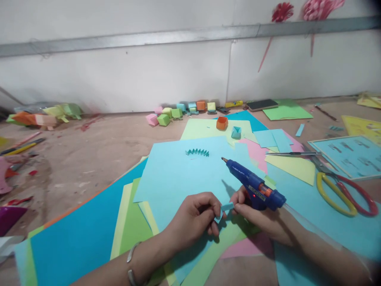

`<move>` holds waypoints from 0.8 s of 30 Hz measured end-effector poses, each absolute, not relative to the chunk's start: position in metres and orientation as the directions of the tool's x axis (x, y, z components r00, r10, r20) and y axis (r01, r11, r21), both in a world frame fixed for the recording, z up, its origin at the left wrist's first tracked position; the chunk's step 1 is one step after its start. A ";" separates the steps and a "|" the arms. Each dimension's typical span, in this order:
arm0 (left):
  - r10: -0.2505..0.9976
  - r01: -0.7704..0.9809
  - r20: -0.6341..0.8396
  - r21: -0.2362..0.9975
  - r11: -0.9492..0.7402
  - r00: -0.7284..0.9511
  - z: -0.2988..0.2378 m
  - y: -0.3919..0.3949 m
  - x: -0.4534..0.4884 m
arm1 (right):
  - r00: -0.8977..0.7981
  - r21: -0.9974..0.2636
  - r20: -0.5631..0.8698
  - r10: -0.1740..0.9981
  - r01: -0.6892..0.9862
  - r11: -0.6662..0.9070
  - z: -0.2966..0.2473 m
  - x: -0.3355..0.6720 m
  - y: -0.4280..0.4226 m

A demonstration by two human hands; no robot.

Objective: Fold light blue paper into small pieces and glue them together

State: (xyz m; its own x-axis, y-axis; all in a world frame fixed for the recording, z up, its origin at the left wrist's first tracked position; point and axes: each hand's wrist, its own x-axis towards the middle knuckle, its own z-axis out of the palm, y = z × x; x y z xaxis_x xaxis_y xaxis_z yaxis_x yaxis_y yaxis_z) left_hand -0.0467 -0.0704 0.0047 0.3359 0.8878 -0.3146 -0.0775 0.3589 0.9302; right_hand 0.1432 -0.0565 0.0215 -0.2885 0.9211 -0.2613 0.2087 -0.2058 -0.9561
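My left hand (198, 216) is closed, its fingertips pinching a small light-blue paper piece (228, 206) with a folded strip sticking out to the right. My right hand (253, 214) is wrapped round a blue hot glue gun (256, 184) whose nozzle points up and left; a red light glows on its side. The right thumb and a fingertip also touch the end of the paper strip. Beyond the hands, a teal zigzag-folded paper strip (198, 152) lies on a light-blue sheet (172, 174).
Scissors (336, 186) and a slim metal-tipped tool (291, 153) lie at the right. An open orange paper box (222, 123) and a light-blue one (236, 132) stand behind. Small paper cubes (177, 113) line the wall near a phone (262, 105). Coloured sheets (80, 226) spread left.
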 end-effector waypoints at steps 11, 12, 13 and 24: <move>0.824 -0.008 -0.353 0.918 0.397 0.444 0.005 -0.068 -0.049 | -0.321 -0.981 -0.137 0.937 0.178 -0.082 -0.018 0.151 -0.064; 0.818 0.004 -0.352 0.919 0.393 0.454 0.006 -0.068 -0.050 | -0.327 -0.978 -0.141 0.935 0.195 -0.079 -0.019 0.152 -0.064; 0.817 0.013 -0.347 0.923 0.385 0.461 0.007 -0.068 -0.051 | -0.329 -0.975 -0.140 0.934 0.211 -0.072 -0.019 0.152 -0.064; 0.887 0.177 -0.276 0.958 0.224 0.370 0.005 -0.072 -0.049 | -0.357 -0.972 -0.133 0.924 0.227 -0.052 -0.006 0.148 -0.069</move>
State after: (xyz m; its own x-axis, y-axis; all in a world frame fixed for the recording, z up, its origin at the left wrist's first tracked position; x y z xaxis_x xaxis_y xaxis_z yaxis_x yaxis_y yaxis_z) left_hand -0.0486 -0.0718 0.0049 0.3697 0.8872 -0.2761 0.1770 0.2245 0.9583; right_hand 0.1477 -0.0692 -0.0062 -0.3573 0.9245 -0.1329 0.2272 -0.0520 -0.9725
